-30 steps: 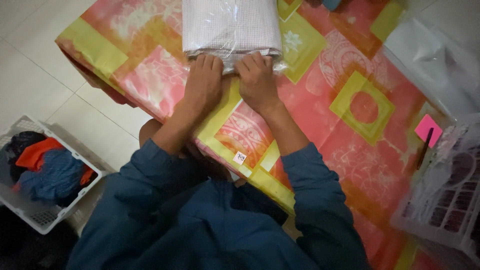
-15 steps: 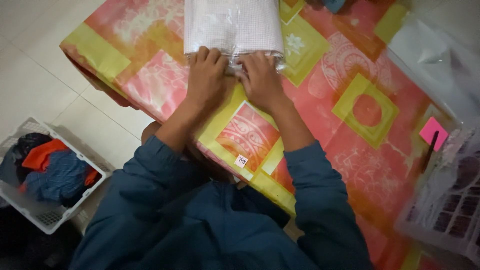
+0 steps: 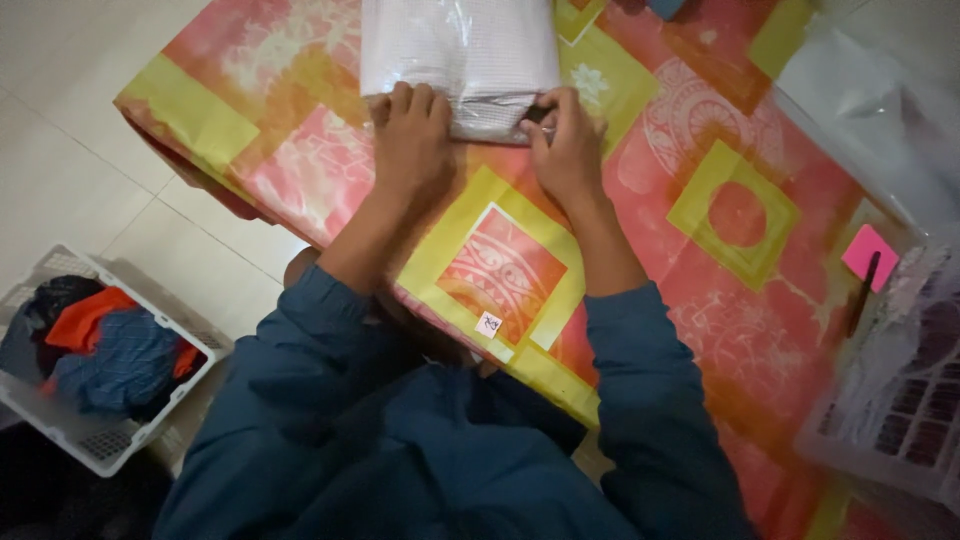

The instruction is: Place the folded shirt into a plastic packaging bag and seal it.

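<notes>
Both my forearms reach forward from dark blue sleeves (image 3: 640, 400) across the near edge of the table (image 3: 730, 330), converging on one item. My left hand (image 3: 410, 140) lies palm down with the wrist straight; its fingers (image 3: 415, 100) are extended and close together, the tips pressing on the near edge of the plastic-wrapped packet (image 3: 460, 55). It is a flat, nearly open hand, pressing rather than gripping. My right hand (image 3: 565, 145) is turned slightly inward, its fingers curled, and pinches the packet's near right corner; whether the thumb sits beneath the wrap I cannot tell.

The packet lies flat on the far part of the table, running out of view at the top. It is rectangular and holds a pale, finely checked folded fabric beneath glossy clear film that creases and catches the light.

The table carries a smooth cloth printed in pink, orange and yellow-green squares with white ornament; a small white label (image 3: 489, 323) sits near its front edge. At the right lie a pink sticky note (image 3: 868, 250) with a dark pen (image 3: 860, 295) resting on it, beside a white plastic lattice basket (image 3: 900, 420). On the pale tiled floor at the left stands a second white basket (image 3: 60, 430) holding crumpled blue, orange and dark clothes (image 3: 110, 355).
</notes>
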